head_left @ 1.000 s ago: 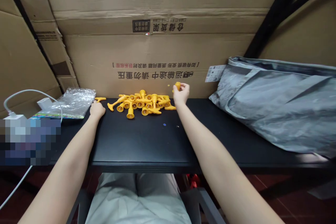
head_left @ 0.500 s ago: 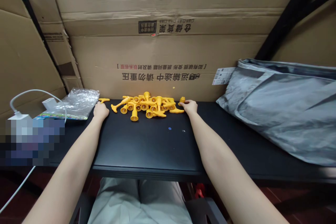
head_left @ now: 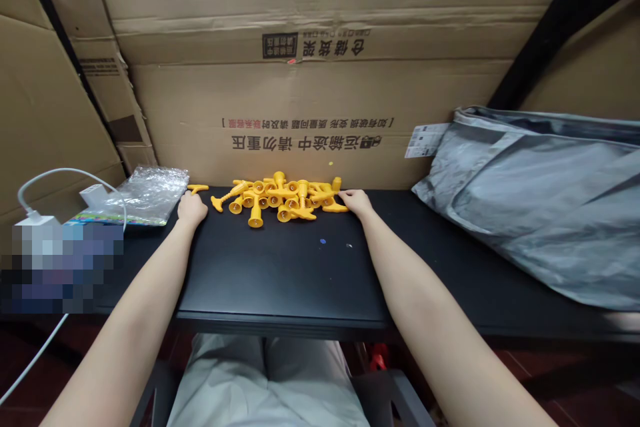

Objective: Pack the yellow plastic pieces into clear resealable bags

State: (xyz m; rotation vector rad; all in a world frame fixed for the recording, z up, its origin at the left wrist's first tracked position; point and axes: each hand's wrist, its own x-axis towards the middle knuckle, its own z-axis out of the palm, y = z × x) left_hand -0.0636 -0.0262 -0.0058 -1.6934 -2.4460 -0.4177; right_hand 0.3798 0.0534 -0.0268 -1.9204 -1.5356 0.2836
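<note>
A heap of yellow T-handled pieces with bell-shaped cups point(head_left: 255, 203) lies on the black tabletop point(head_left: 280, 273) against the cardboard. My left hand point(head_left: 193, 209), left of the heap, is closed around a yellow T-handled piece point(head_left: 199, 188); its crossbar shows above the knuckles and the rest is hidden. On the heap's right edge, my right hand point(head_left: 357, 201) pinches another yellow piece point(head_left: 337, 183) between its fingertips. That piece stands roughly upright with its narrow part up. Its lower end is partly hidden by the fingers and neighbouring pieces.
A clear plastic bag point(head_left: 153, 193) and a white charger with a cable point(head_left: 37, 233) are at the left. A large grey bag point(head_left: 540, 207) takes up the right side. A cardboard sheet point(head_left: 280, 90) forms the back wall. A small blue spot point(head_left: 323, 241) marks the tabletop.
My right hand has moved slightly left with its yellow piece, bringing it against the heap's right edge. My left hand has stayed almost where it was.
</note>
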